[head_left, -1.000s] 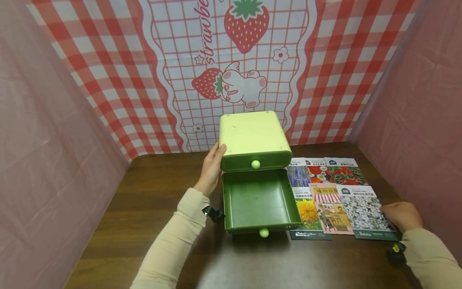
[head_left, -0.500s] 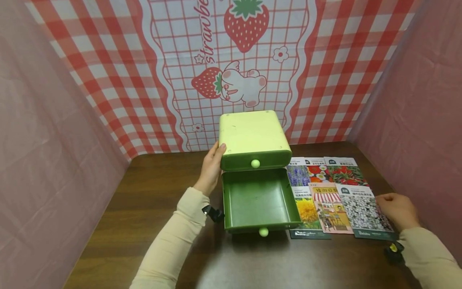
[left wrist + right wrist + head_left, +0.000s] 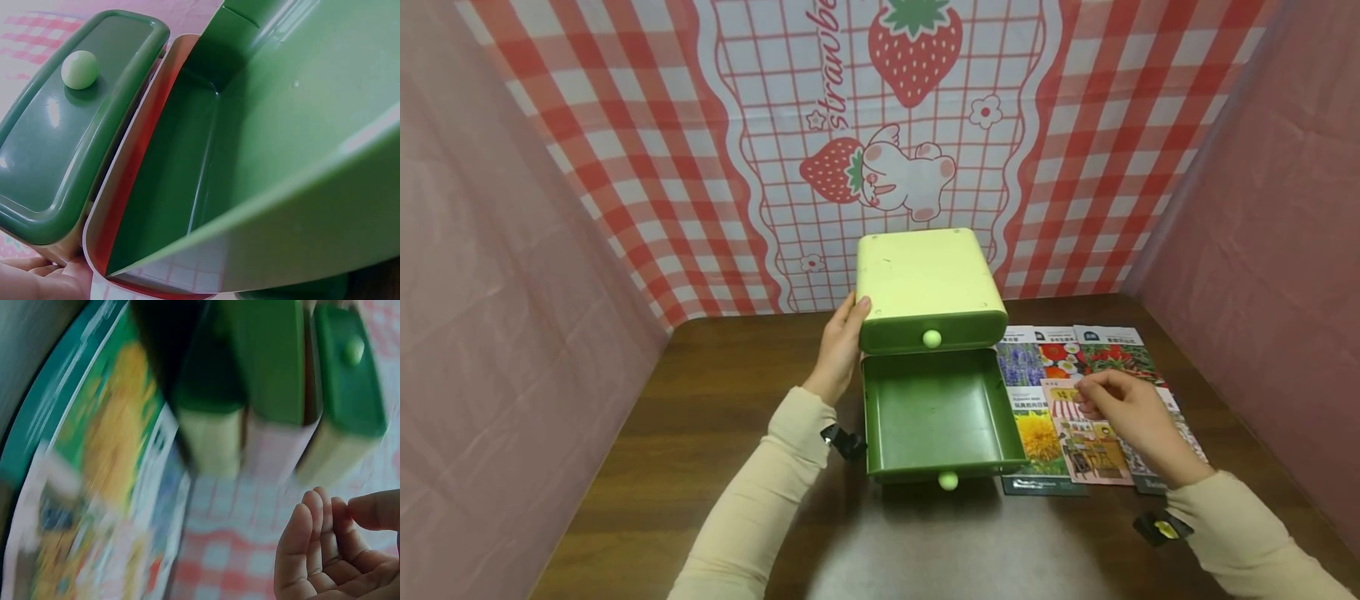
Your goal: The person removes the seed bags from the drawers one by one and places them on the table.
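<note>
A drawer organizer (image 3: 925,275) with a pale yellow-green body and dark green fronts stands near the back. Its upper drawer is closed; below it, a green drawer (image 3: 932,412) is pulled out, with nothing lying inside. My left hand (image 3: 838,350) grips the organizer's upper left side, thumb at the front top edge. Over the seed packets hovers my right hand (image 3: 1138,417), in front of the white-flower packet (image 3: 1187,433) and close to the pink illustrated one (image 3: 1090,442). In the right wrist view its fingers (image 3: 322,531) are loosely bent, thumb near the index fingertip, nothing visible between them.
Further flower packets lie to the organizer's right: a yellow-flower one (image 3: 1040,437), a purple one (image 3: 1020,364) and red ones (image 3: 1116,358) behind. A red-checked strawberry cloth (image 3: 737,167) hangs at the back, with pink cloth walls (image 3: 1247,208) on both sides.
My right hand has moved left from the right edge of the white-flower packet to above the packets. The left hand, organizer and packets stay in place.
</note>
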The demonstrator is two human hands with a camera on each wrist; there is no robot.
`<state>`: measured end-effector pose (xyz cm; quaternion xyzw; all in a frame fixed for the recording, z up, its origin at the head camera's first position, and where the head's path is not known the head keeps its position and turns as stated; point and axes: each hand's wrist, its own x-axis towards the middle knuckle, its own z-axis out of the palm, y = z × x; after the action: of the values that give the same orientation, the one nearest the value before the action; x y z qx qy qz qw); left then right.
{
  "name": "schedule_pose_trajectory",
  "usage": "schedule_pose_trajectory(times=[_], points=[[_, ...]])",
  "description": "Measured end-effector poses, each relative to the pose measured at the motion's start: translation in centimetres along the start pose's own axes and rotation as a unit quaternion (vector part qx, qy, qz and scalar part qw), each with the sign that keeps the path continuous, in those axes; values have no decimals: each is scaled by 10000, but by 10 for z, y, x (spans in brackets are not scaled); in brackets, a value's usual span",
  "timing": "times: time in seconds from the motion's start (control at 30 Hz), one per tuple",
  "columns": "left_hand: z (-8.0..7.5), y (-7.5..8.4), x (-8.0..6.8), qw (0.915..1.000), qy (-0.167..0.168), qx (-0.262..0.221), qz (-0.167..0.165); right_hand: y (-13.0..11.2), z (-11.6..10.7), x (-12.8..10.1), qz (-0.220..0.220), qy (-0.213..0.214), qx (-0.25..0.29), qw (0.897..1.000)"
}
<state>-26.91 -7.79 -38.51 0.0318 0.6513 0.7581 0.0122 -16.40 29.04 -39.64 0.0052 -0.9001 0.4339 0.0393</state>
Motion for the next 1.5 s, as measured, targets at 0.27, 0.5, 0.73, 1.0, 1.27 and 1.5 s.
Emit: schedule_pose_trajectory(times=[0.27,0.5,0.73,1.0,1.27,1.5], points=[[1,1,0,10000,47,40,-50,-47,33,-23,-750,-513,150,9958],[0,5,-3,10000,-44,61,-45,-69,60,-40,-1313,-1280,834,9795],[-1,1,-1,9999,-91,7,-68,-76,70,-53,-1477,-2231,1286,9549],[0,0,0,10000,-1,22,36,-68,85,-63,-1412,-3023,1120,9360],[0,0,0,10000,12,-42,71,-46,111,-62,-853,-3452,1180,9272],[0,1,0,10000,-42,-28,18,-28,129,-58,-261,-3289,1869,9253]])
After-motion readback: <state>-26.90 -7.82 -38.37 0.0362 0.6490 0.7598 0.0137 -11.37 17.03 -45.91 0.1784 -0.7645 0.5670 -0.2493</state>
